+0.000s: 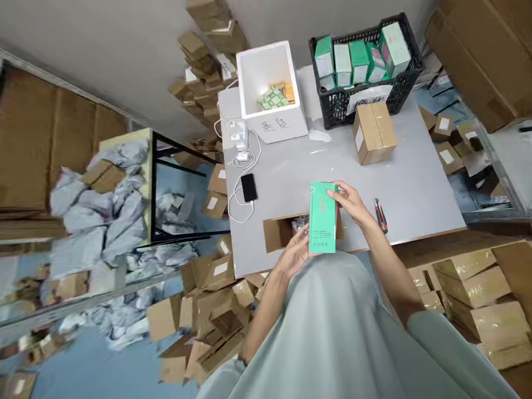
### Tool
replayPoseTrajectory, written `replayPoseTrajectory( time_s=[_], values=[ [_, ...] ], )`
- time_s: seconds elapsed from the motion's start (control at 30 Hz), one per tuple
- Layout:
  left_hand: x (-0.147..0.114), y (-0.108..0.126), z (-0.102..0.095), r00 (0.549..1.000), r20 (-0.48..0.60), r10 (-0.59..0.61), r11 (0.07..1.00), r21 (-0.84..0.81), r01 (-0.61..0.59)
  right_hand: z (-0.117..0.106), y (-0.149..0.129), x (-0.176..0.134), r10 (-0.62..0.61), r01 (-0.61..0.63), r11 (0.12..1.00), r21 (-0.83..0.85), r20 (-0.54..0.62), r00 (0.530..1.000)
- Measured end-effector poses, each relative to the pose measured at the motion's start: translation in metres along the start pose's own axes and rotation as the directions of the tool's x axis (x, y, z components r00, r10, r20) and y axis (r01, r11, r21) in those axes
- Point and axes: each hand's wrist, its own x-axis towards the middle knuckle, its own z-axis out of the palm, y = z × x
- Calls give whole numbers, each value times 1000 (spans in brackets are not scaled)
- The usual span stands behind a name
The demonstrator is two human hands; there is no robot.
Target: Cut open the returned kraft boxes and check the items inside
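Note:
A green printed box [323,221] is held up between my two hands, above the front edge of the table. My left hand [296,254] grips its lower left side, fingers partly behind it. Over on its upper right, my right hand [348,200] has the thumb on the front face and fingers at the edge. Beneath the green box stands an open cardboard box [274,235] with its flaps spread; some grey wrapping shows inside, and the rest is hidden. A red and black utility knife [380,215] lies to the right of my right hand.
On the grey table [286,172] stand a white foam box [274,124], a black crate [338,108] of green boxes, and a taped carton [376,133]. A phone [249,187] lies wired to a charger. Cartons [224,310] crowd the floor at left; parcels [89,221] fill a rack.

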Motion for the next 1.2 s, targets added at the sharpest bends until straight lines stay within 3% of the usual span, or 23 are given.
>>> replayPoseTrajectory(
  time_s=[0.07,0.17,0.33,0.43,0.5,0.6,0.7,0.77,0.87,1.0,1.2],
  values=[
    [11,3,12,999,-14,51,995,87,-49,-10,5,3,-8,3,998,-64,-86,996],
    [25,7,25,998,-11,69,991,114,-67,-24,3,7,-29,16,994,-106,-122,992],
    [41,9,27,995,86,-56,992,-111,65,-52,-24,16,-122,124,992,-28,44,991],
    [49,11,32,986,135,-97,970,-208,124,-69,-31,26,-71,65,997,49,134,988],
    [55,14,41,985,141,-102,980,-157,124,-77,-27,33,-58,51,997,56,130,990],
    [67,20,63,993,89,-74,995,71,68,-82,-21,41,-106,107,994,-5,104,989],
    [82,29,80,999,-4,49,946,320,-46,-84,-25,41,-208,217,970,-107,92,974],
    [92,38,87,992,-26,125,910,402,-104,-85,-32,38,-282,297,941,-162,108,953],
    [107,54,94,979,-23,200,889,424,-172,-86,-40,34,-325,346,919,-189,136,936],
    [127,79,106,960,-39,276,883,406,-237,-82,-30,35,-259,274,957,-94,146,955],
    [165,99,115,973,-30,228,912,358,-203,-88,8,45,-194,197,980,3,187,963]
  ],
)
